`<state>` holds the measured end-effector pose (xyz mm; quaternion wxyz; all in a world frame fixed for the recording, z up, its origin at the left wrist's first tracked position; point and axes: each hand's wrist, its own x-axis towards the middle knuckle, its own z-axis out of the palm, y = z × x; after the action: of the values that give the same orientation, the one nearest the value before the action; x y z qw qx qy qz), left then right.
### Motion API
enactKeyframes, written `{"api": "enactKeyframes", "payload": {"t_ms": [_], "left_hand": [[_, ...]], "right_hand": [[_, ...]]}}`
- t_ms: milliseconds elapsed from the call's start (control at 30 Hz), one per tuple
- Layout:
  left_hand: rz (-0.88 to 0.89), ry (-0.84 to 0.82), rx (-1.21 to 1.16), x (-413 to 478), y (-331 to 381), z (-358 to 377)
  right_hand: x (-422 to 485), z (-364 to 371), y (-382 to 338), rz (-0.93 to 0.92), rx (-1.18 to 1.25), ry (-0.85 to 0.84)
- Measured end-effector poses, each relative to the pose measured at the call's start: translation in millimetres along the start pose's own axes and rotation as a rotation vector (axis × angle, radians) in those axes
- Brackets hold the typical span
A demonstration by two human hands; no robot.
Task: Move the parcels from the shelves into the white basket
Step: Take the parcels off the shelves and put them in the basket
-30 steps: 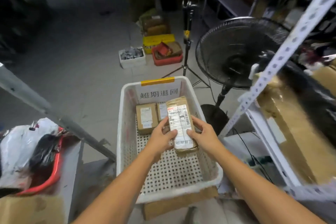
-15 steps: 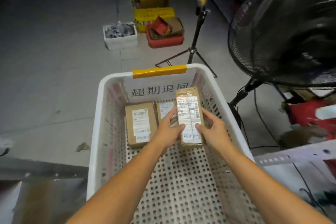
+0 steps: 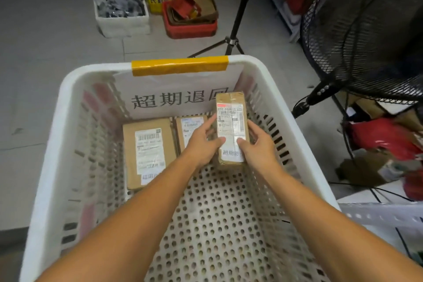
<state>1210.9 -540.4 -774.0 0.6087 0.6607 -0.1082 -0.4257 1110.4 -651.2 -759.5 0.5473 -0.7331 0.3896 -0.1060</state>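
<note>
Brown cardboard parcel with a white label (image 3: 231,128) hangs low in the far right corner of the white perforated plastic basket (image 3: 96,70), beside two flat brown parcels (image 3: 148,151). The left hand (image 3: 203,144) and right hand (image 3: 256,146) each have a pinching grip on its long sides. It looks to be mid-placement; next it needs lowering flat and releasing.

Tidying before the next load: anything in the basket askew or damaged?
Nothing stands out. The large parcel and the small parcel lie flat in the white basket; the left hand and right hand hold a third parcel, intact.

White basket (image 3: 49,144), big parcel (image 3: 148,149), small parcel (image 3: 190,127) (adjacent, flat on btm)
</note>
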Motion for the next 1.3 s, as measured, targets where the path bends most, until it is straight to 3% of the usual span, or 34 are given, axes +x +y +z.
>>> {"api": "enactKeyframes", "payload": {"t_ms": [400, 700, 800, 900, 1100, 1300], "left_hand": [[-0.037, 0.024, -0.125, 3, -23, -5], [-0.165, 0.042, 0.025, 25, -56, -16], [-0.154, -0.013, 0.164, 25, -51, -17], [-0.138, -0.034, 0.502, 10, -34, -21], [-0.126, -0.070, 1.025, -53, 44, -55], [-0.074, -0.050, 1.158, -153, 153, -73]], "right_hand": [[3, 12, 5, 0.022, -0.073, -0.014], [29, 30, 41, 0.156, -0.097, -0.043], [34, 30, 41, 0.162, -0.135, -0.072], [29, 22, 28, 0.183, -0.266, -0.100], [-20, -15, -54, 0.170, -0.592, -0.204], [-118, -64, -166, 0.103, -0.788, -0.197]]}}
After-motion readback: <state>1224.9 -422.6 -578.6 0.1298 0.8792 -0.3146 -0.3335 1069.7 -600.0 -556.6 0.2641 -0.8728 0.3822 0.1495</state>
